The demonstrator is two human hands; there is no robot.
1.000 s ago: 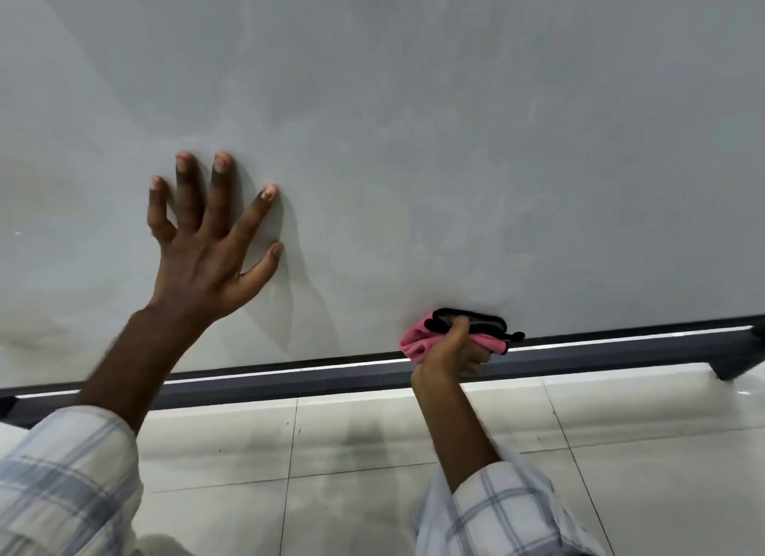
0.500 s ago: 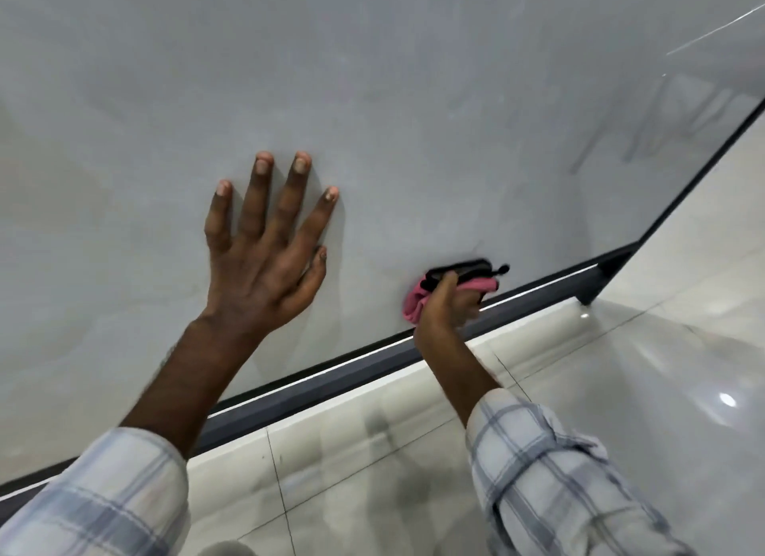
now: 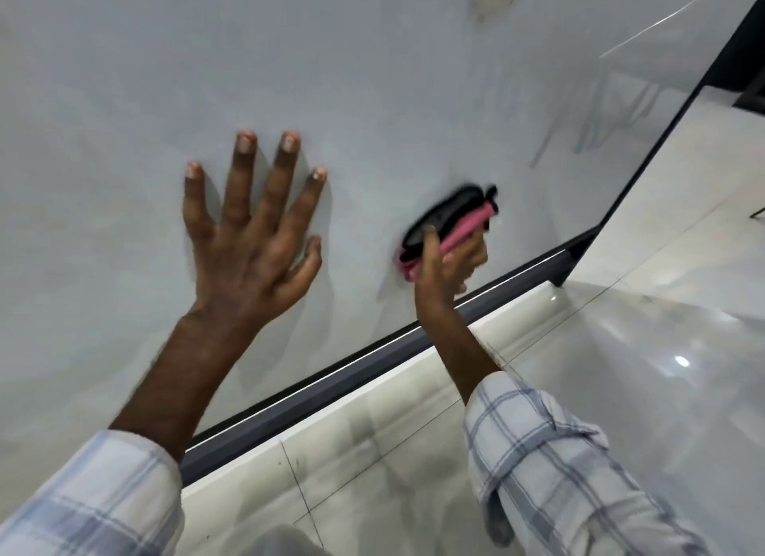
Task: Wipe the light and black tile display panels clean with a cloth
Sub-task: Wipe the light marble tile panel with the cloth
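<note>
Beyond the fingers of the right hand (image 3: 449, 265), clenched round the cloth (image 3: 459, 224), the panel (image 3: 372, 79) is best wiped in overlapping strokes — braced by the left hand (image 3: 252, 245), fingers spread flat.

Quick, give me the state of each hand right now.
Left hand: open, fingers spread flat against the light tile panel.
Right hand: closed, gripping the pink and black cloth against the panel.
</note>
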